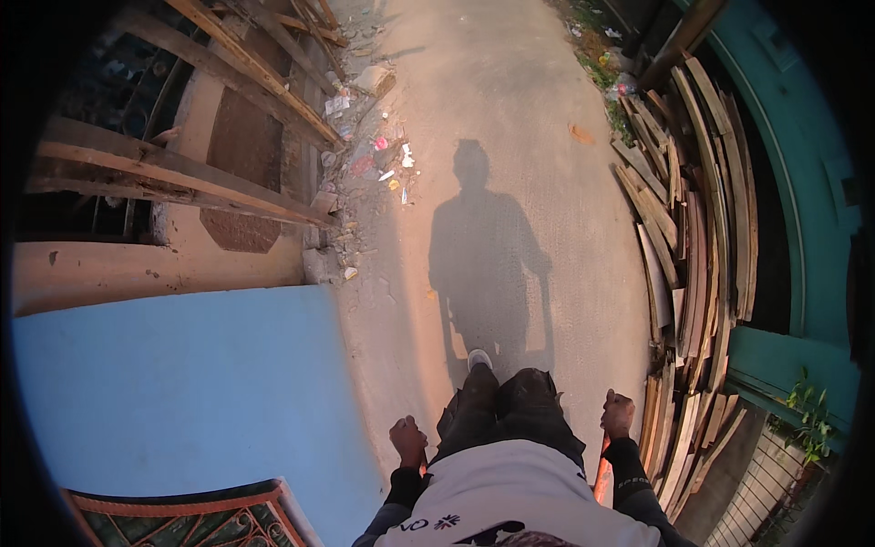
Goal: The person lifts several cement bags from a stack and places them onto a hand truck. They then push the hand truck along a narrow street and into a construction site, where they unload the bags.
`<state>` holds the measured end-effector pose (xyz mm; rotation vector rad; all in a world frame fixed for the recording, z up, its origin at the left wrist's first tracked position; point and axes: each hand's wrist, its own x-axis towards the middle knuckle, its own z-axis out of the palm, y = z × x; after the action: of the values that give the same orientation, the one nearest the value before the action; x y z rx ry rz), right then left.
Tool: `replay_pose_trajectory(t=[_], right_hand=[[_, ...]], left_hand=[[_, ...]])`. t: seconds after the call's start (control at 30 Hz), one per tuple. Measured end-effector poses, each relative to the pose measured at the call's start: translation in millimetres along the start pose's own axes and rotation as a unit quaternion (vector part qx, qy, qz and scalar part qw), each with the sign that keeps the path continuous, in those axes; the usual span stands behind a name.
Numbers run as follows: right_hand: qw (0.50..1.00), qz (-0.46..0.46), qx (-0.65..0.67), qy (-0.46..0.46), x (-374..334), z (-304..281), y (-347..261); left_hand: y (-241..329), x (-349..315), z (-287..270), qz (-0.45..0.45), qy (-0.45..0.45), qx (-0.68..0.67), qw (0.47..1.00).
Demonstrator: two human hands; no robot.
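Note:
My left hand (408, 443) is closed in a fist beside my left hip, with a small bit of an orange bar (423, 469) showing just below it. On the other side my right hand (618, 416) is closed around the end of another orange bar (602, 476), which runs back along my hip. Whatever the bars join to is out of sight. Between the hands are my dark trousers, and one light shoe (479, 359) shows ahead on the lane. My shadow (483, 246) falls forward, with a straight dark line running down from each arm.
A paved lane (565, 210) stretches ahead. A light blue wall (191, 383) and an orange metal gate (182, 510) border the left; farther on, slanted timber props (191, 169) stand above litter (387, 169). Stacked planks (702, 237) line the right, beside a teal wall (793, 360).

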<state>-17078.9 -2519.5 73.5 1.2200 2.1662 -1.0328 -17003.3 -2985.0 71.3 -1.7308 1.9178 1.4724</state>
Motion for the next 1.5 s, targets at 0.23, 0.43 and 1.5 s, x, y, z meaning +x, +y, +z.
replay_pose_trajectory(t=[0.23,0.43,1.5], right_hand=[[0.999,-0.014,-0.050,0.011,121.0,27.3,-229.3],[0.992,-0.040,-0.108,0.051,252.6,50.0,-397.5],[0.999,-0.043,-0.027,-0.001,769.0,134.2,-1576.8]], left_hand=[[224.1,117.0,91.5,-0.008,0.005,0.039,0.999],[432.2,208.0,198.0,-0.038,0.004,0.034,0.999],[1457.7,739.2,643.7,0.161,-0.006,0.148,0.976]])
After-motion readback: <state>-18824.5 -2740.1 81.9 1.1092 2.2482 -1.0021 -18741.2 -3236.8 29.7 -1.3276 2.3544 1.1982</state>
